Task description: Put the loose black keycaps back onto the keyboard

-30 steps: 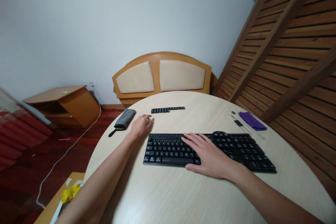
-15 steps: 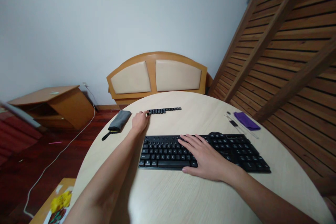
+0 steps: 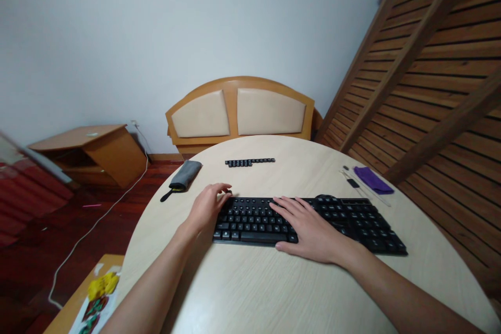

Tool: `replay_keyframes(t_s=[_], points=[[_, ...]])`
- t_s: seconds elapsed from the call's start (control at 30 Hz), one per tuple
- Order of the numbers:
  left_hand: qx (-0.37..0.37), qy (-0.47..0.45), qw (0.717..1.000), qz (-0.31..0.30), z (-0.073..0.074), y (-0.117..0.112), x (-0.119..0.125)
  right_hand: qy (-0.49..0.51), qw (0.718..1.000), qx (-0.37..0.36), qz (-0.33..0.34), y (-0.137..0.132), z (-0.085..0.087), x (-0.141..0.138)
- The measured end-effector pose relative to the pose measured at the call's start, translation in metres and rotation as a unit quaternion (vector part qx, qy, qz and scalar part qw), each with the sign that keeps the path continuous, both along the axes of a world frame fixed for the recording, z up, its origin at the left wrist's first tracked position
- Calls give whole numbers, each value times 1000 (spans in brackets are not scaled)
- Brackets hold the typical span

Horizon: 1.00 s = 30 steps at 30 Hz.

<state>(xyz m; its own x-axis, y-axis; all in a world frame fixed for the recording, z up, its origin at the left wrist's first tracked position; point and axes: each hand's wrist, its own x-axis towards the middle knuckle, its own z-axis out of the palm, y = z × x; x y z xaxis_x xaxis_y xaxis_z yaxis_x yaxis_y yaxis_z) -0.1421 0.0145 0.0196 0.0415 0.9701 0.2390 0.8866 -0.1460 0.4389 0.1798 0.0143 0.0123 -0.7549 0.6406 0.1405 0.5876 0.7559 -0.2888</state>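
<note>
A black keyboard [image 3: 258,237] lies across the round table. At its upper left corner, my left hand [image 3: 207,207] has thumb and forefinger pinched around a small dark keycap [image 3: 229,192], partly hidden by the fingers. My right hand [image 3: 309,229] rests flat on the middle of the keyboard, fingers spread, covering some of the keys. Farther back, loose black keycaps [image 3: 239,163] lie in two rows, the front row shorter than the back one.
A grey pouch [image 3: 186,175] with a black loop lies at the table's left. Toward the right edge are a folded purple cloth [image 3: 373,180] and a small black item [image 3: 353,183] beside thin white sticks. A padded wooden headboard [image 3: 270,109] stands behind the table [image 3: 250,287].
My left hand has come back from the left end of the keycap rows to the keyboard's upper left corner, bringing a keycap. My right hand stays on the keyboard. The view has shifted slightly.
</note>
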Motion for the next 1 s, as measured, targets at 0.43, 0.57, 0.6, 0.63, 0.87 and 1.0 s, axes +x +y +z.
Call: replay_keyframes(t_s=[0.43, 0.57, 0.6, 0.63, 0.87, 1.0], points=[[-96, -120, 981, -115, 12, -10, -12, 7, 1000, 7, -3, 1, -3, 0], [-101, -119, 980, -121, 13, -10, -14, 16, 1000, 11, 2, 2, -5, 1], [-99, -121, 980, -126, 12, -10, -15, 17, 1000, 10, 3, 2, -5, 1], [-97, -126, 979, -129, 12, -9, -16, 18, 1000, 10, 4, 2, -5, 1], [-112, -153, 972, -141, 8, -7, -19, 2, 1000, 9, -2, 2, -5, 1], [-117, -162, 967, -156, 8, -7, -18, -6, 1000, 9, -4, 1, -3, 0]])
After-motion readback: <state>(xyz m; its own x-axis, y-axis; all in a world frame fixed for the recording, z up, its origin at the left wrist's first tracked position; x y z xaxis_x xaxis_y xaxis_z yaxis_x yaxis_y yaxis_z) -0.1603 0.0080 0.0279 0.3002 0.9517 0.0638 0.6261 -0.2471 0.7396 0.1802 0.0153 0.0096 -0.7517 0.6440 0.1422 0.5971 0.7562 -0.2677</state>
